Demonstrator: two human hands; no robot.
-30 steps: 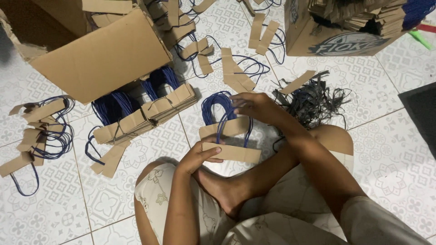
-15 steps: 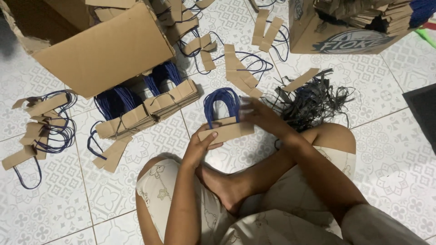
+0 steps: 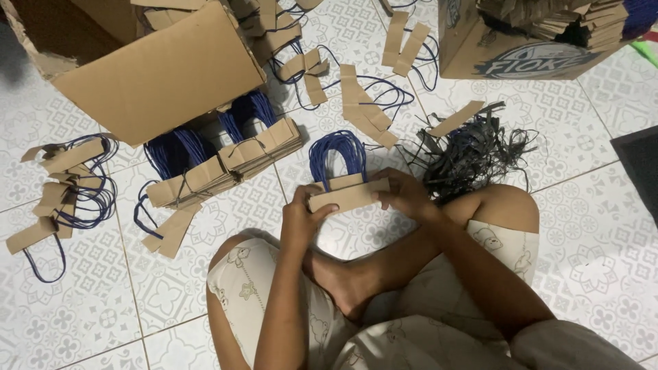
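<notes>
I sit cross-legged on a patterned white tile floor. Both hands hold a stack of brown cardboard strips with blue cord handles [image 3: 346, 192] in front of my knees. My left hand [image 3: 301, 216] grips the stack's left end and my right hand [image 3: 404, 192] grips its right end. The blue cord loops [image 3: 336, 154] stick up away from me above the strips.
Two tied bundles of the same handles [image 3: 226, 161] lie to the left beside an open cardboard box flap [image 3: 161, 72]. Loose strips with cords [image 3: 65, 185] are scattered at far left and at the top. A pile of black ties [image 3: 473, 154] lies right; another box [image 3: 528, 41] stands top right.
The stack has come together and moved nearer to me. My left hand rose from my knee and took the stack's left end; my right hand shifted to its right end.
</notes>
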